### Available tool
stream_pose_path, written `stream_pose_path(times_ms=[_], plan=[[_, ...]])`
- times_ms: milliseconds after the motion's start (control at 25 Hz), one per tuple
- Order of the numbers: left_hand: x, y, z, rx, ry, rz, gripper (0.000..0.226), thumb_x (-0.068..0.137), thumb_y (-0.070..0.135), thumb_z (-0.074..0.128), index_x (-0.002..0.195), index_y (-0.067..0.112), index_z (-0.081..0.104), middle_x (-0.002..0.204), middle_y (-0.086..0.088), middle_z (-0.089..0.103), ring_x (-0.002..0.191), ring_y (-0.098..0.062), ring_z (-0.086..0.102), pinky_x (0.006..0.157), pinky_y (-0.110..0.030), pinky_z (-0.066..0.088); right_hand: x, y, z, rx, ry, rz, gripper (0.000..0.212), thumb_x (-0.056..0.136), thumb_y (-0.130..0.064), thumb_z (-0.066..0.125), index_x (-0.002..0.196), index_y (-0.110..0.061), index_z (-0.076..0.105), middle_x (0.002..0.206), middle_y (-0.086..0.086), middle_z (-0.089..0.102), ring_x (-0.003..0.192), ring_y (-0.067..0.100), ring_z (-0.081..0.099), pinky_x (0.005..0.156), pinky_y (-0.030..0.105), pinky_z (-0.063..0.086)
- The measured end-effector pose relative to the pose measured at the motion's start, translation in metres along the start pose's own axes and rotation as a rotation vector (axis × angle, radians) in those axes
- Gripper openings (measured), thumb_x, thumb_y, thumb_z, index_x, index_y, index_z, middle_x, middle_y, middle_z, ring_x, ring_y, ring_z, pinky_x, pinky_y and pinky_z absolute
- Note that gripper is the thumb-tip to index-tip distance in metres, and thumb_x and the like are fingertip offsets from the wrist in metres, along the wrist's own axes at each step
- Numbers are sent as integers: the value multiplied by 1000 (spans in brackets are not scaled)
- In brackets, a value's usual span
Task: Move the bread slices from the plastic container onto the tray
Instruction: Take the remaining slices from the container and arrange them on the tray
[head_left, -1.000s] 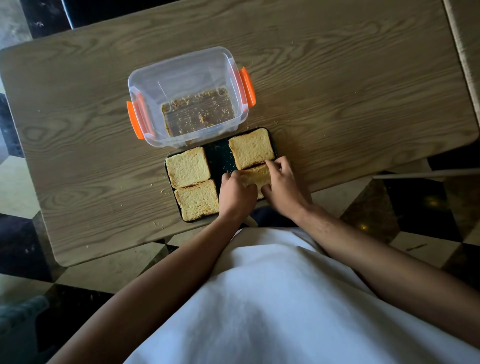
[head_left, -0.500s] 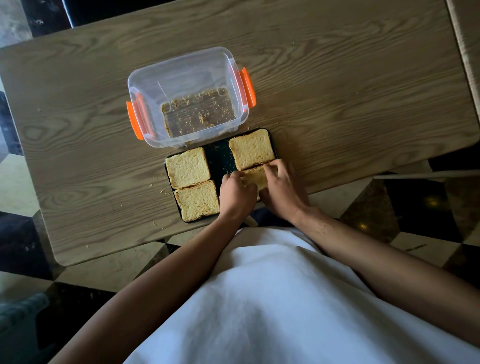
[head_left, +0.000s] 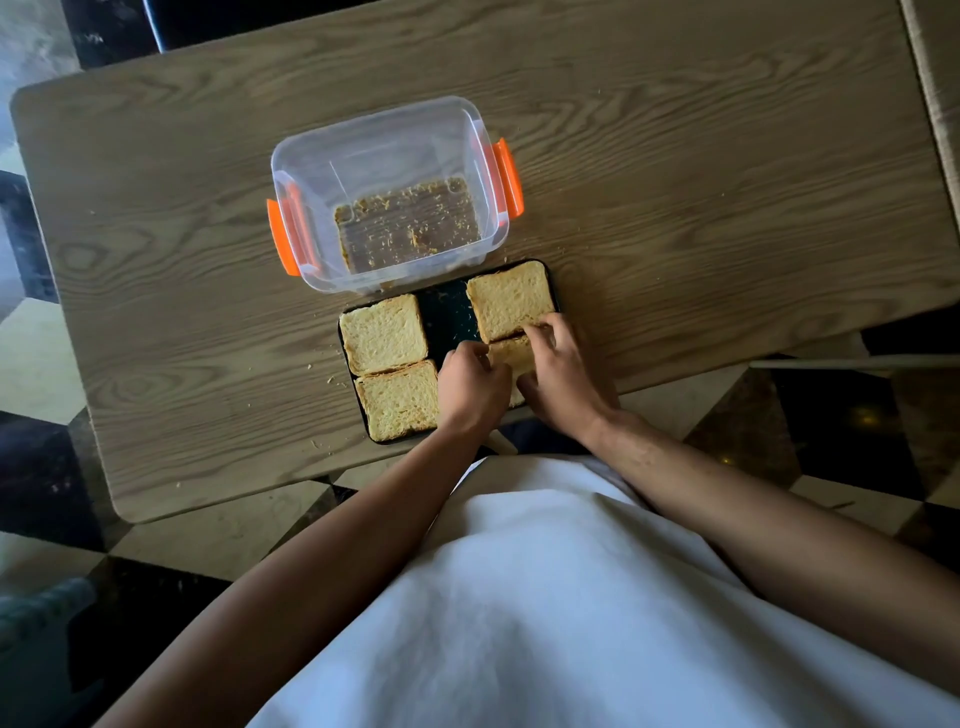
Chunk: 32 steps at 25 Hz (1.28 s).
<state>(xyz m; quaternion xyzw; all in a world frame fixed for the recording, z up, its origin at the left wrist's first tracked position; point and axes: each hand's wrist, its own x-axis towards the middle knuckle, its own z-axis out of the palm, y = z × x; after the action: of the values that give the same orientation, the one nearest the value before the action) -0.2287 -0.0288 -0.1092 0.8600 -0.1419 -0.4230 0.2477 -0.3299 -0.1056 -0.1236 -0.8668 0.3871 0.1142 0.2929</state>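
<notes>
bread slice (head_left: 513, 352) on tray (head_left: 448, 318) mostly hidden under both hands (head_left: 519, 376).

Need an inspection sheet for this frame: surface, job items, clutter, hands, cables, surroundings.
Surface: wooden table, crumbs scattered near the tray.
Job's things: clear plastic container with orange clips, no slices left, only crumbs on its bottom; dark tray at the near table edge holds three slices in full view and a fourth slice under the hands.
Clutter: nothing seen beyond crumbs.
Hands: left hand and right hand both on the fourth slice, near right of the tray.
Cables: nothing seen.
Surroundings: tiled floor; white garment in the foreground.
</notes>
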Motion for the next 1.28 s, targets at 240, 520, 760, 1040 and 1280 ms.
stream_pose_path(times_ms=[240,520,760,1040,1280], plan=[[-9,-27,-36,226,96,391,48,83,5,58,131,6,55,124,-17,57,108,-33,56,85,-36,47,8,-21,-6,-215,-41,-158,79,77,10,65,148,-1,33,157,26,26,145,40,24,118,46,28],[-2,-58,-60,911,22,734,58,94,27,50,149,13,39,159,-18,29,149,-37,21,120,-55,19,22,-28,-9,-448,-140,-329,65,98,-39,48,154,-16,26,167,11,9,152,34,7,123,48,12],[6,-73,-71,1004,12,714,50,95,31,52,139,8,47,157,-17,29,148,-35,22,117,-53,26,17,-25,-5,-512,-213,-333,60,95,-36,48,150,-14,36,167,6,7,153,31,5,123,49,11],[11,-73,-72,1047,-18,754,50,93,30,51,139,10,47,154,-17,33,144,-35,26,113,-54,31,14,-27,-8,-481,-230,-302,66,92,-30,53,152,-15,31,168,5,4,153,30,3,123,47,9],[5,-64,-71,862,71,636,67,94,36,52,152,12,30,160,-20,26,148,-37,23,119,-52,24,25,-23,-16,-439,-204,-259,77,97,-46,45,158,-17,8,167,10,-7,153,31,-5,124,49,4]])
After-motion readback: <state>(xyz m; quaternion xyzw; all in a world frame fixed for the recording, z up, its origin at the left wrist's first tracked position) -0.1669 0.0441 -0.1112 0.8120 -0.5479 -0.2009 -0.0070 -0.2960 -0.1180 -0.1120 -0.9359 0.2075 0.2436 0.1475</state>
